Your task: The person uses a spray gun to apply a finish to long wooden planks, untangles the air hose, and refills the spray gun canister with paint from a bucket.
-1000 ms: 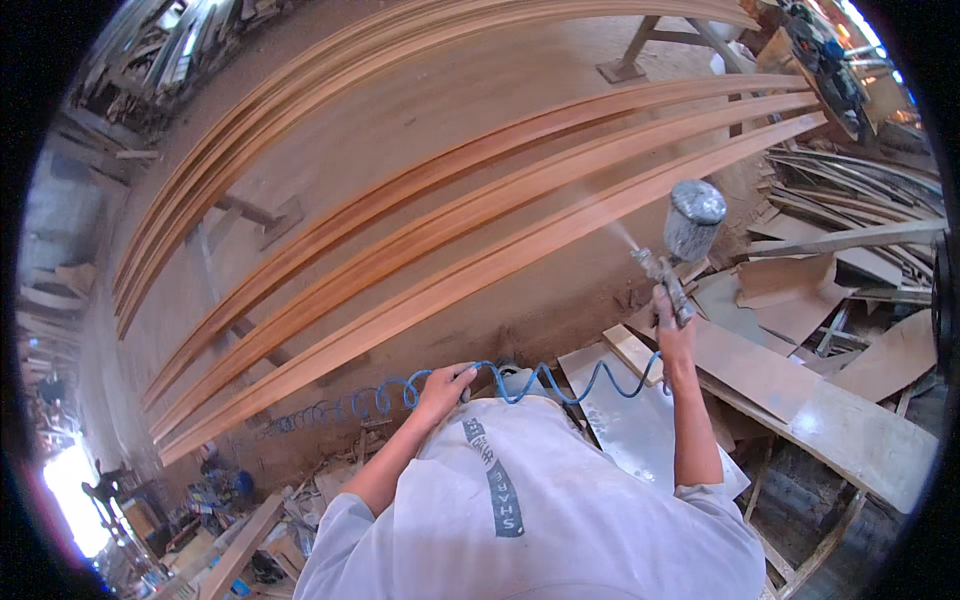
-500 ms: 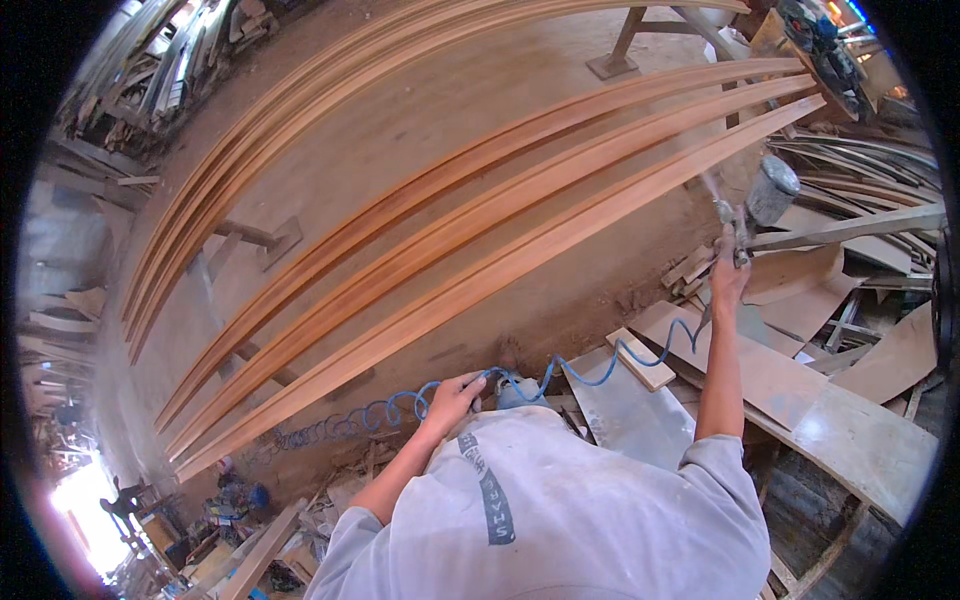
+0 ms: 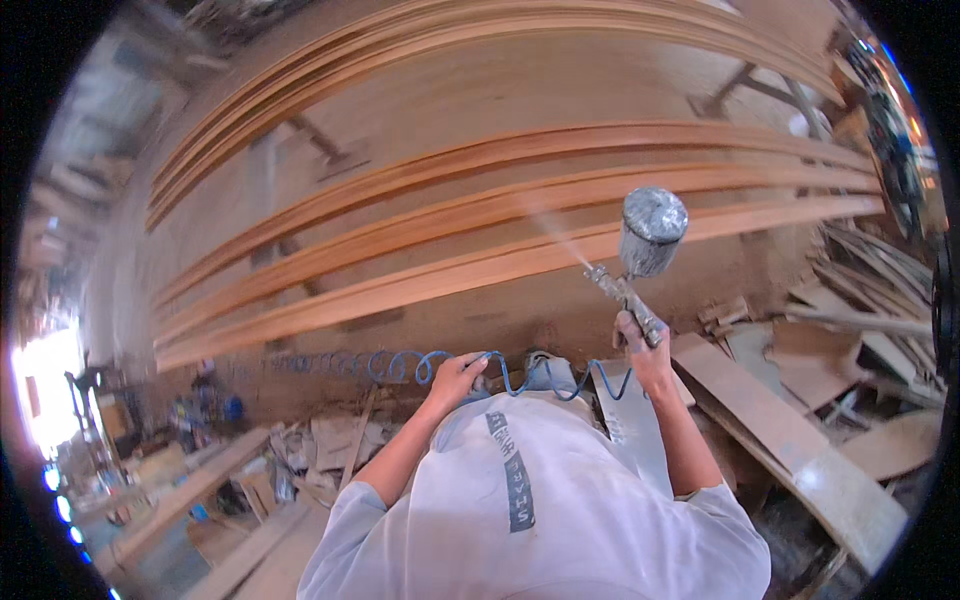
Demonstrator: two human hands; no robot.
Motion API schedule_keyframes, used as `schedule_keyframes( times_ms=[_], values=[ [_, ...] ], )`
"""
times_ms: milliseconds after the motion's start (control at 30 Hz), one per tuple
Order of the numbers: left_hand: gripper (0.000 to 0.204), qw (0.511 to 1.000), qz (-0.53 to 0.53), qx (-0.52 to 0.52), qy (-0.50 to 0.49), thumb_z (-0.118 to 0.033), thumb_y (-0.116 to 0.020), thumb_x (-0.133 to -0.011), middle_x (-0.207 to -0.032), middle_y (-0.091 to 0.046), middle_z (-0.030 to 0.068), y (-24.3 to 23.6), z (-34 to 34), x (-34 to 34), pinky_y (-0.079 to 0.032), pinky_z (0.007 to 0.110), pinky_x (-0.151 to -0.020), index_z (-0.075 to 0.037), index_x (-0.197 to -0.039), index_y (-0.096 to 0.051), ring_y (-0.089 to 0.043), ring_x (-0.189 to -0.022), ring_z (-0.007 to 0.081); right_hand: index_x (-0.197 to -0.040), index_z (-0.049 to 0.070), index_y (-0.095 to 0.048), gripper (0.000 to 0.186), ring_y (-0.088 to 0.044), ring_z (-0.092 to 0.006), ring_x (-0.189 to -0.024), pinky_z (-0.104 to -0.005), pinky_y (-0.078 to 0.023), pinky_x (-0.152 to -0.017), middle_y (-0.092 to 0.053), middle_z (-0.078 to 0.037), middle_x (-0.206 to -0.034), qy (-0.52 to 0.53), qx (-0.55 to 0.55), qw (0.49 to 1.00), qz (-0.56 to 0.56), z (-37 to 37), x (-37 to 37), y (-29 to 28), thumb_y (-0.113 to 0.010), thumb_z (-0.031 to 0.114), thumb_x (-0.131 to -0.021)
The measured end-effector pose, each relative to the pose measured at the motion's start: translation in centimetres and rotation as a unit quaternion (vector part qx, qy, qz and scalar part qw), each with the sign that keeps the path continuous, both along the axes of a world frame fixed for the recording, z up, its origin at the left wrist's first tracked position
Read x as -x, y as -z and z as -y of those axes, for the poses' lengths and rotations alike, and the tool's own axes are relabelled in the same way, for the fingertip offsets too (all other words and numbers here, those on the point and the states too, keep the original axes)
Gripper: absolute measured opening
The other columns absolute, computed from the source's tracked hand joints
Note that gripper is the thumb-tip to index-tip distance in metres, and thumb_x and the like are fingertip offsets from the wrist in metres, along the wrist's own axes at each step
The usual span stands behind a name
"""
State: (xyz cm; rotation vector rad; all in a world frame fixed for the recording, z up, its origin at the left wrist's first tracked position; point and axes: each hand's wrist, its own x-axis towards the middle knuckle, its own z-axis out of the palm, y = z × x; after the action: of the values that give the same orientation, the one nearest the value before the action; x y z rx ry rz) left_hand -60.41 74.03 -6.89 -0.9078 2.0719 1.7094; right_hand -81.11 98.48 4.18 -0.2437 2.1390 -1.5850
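Note:
My right hand (image 3: pixel 648 360) grips a metal spray gun (image 3: pixel 622 298) with a paint-spattered grey cup (image 3: pixel 652 240) on top. A pale mist streams from its nozzle up and leftward across several long reddish wooden strips (image 3: pixel 407 290) laid out roughly horizontally ahead of me. My left hand (image 3: pixel 457 378) is closed around the coiled blue air hose (image 3: pixel 405 362) at waist level, below the strips. The hose loops across my front toward the gun hand.
Another group of long wooden strips (image 3: pixel 450 28) lies beyond, above supports (image 3: pixel 328 148). Boards and sheets (image 3: pixel 780 420) are piled at my right, with bent offcuts (image 3: pixel 865 265) behind them. Clutter and planks (image 3: pixel 200 495) lie at lower left, near a bright opening (image 3: pixel 50 385).
The gun first moved rightward toward the strips' far end and has now come back left, still misting. The view has turned, so the strips lie flatter. My left hand stays on the hose.

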Motion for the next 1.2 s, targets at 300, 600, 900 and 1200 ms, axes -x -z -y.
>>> schedule_keyframes(
  times_ms=[300,600,900,1200],
  values=[
    [0.036,0.971,0.042,0.032,-0.232,-0.032,-0.056,-0.09,-0.067,-0.064,0.0109,0.8,4.2,-15.3,-0.047,0.032,-0.06,-0.007,-0.113,-0.065,-0.061,-0.06,0.0176,-0.096,0.003,-0.06,0.024,-0.054,-0.0112,-0.069,-0.0304,-0.047,-0.066,-0.061,-0.006,-0.073,-0.328,0.02,0.944,0.019,16.5,-12.5,3.0,-0.069,0.022,-0.083],
    [0.032,0.918,0.072,0.051,-0.386,-0.025,-0.058,-0.09,-0.072,-0.065,0.002,-0.8,6.0,-25.2,-0.045,0.027,-0.056,-0.004,-0.113,-0.065,-0.056,-0.059,0.01,-0.094,0.007,-0.061,0.032,-0.053,-0.0309,-0.063,-0.0379,-0.045,-0.06,-0.059,-0.016,-0.069,-0.497,0.022,0.864,-0.076,33.6,-26.5,3.5,-0.066,0.037,-0.084],
    [0.034,0.945,0.032,0.051,-0.322,-0.029,-0.056,-0.09,-0.066,-0.063,0.0061,0.5,8.1,-23.1,-0.046,0.029,-0.055,-0.005,-0.113,-0.065,-0.057,-0.057,0.0114,-0.09,0.007,-0.06,0.024,-0.058,-0.0335,-0.06,-0.0385,-0.047,-0.059,-0.06,-0.017,-0.069,-0.448,0.023,0.887,-0.114,28.1,-22.0,4.9,-0.072,0.024,-0.079],
    [0.036,0.999,-0.015,0.016,0.025,-0.034,-0.055,-0.089,-0.065,-0.063,0.009,1.9,6.3,-8.9,-0.047,0.033,-0.056,-0.008,-0.112,-0.066,-0.059,-0.056,0.0164,-0.094,0.001,-0.061,0.023,-0.065,-0.0199,-0.071,-0.0341,-0.049,-0.061,-0.065,-0.017,-0.079,-0.175,-0.05,0.983,0.038,6.2,-14.3,3.1,-0.07,0.019,-0.082]
  ],
)
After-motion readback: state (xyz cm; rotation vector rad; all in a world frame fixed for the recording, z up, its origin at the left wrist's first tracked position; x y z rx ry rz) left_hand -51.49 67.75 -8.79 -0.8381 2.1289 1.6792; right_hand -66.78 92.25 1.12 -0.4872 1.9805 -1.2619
